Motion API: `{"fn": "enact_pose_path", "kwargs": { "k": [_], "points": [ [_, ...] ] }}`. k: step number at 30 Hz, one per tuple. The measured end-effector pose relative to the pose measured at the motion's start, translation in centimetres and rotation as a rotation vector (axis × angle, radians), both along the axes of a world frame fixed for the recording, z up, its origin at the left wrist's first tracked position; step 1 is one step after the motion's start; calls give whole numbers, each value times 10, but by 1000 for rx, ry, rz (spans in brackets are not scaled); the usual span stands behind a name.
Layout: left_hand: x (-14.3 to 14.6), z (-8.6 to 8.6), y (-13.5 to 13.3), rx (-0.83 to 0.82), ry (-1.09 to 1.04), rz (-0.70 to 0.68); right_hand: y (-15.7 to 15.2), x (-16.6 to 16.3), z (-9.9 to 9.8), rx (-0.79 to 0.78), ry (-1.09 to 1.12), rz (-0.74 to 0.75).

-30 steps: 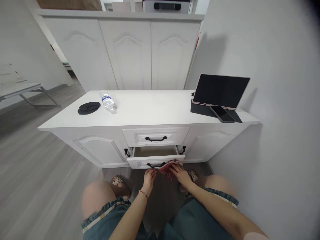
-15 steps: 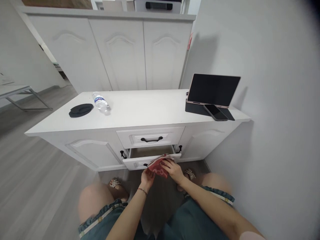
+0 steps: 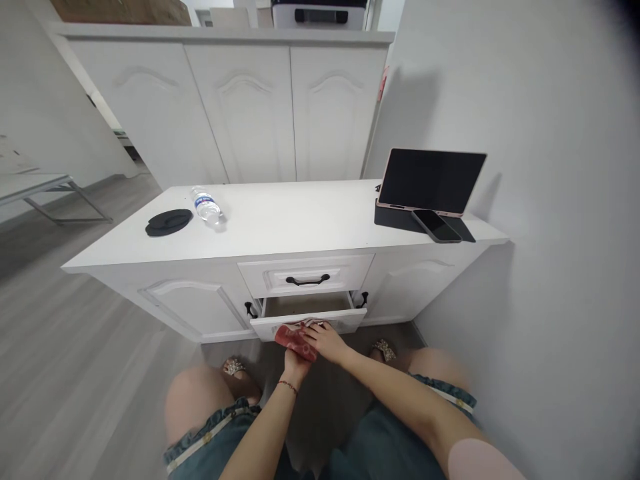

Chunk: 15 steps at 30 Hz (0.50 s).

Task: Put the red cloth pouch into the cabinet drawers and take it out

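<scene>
A red folded cloth (image 3: 295, 340) with a pale pattern and a whitish edge lies across my hands, in front of the pulled-out lower drawer (image 3: 307, 306). My left hand (image 3: 296, 367) holds it from below, its fingers mostly hidden under the cloth. From the right, my right hand (image 3: 325, 341) lies over the top of the cloth with its fingers pressed on it. What shows of the drawer's inside is a bare brownish bottom. Above it, the upper drawer (image 3: 306, 275) with a black handle is closed.
On the white cabinet top (image 3: 295, 220) lie a plastic water bottle (image 3: 207, 207) and a flat black object (image 3: 169, 222) at left. A tablet (image 3: 431, 181) stands at right with a phone (image 3: 436, 226) before it. A wall (image 3: 560, 200) rises on the right.
The red cloth and both hands have moved a little to the left relative to the drawer. The cloth now lies flatter, with my right hand further over it.
</scene>
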<state>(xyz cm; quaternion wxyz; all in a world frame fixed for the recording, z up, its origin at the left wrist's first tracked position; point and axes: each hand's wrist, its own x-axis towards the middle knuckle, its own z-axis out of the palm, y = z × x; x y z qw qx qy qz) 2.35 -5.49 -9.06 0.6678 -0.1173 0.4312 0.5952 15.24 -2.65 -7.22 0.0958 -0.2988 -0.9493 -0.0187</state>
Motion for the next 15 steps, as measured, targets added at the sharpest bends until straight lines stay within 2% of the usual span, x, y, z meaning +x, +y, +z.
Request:
{"fn": "enact_pose_path", "kwargs": {
  "k": [5, 10, 15],
  "points": [
    [-1, -7, 1, -117, -10, -57, 1, 49, 1, 24, -14, -81],
    [0, -11, 1, -190, 8, -25, -3, 99, 1, 32, 38, -270],
    [4, -5, 4, -219, 8, 19, -12, 125, -4, 24, 118, -475]
  ]
}}
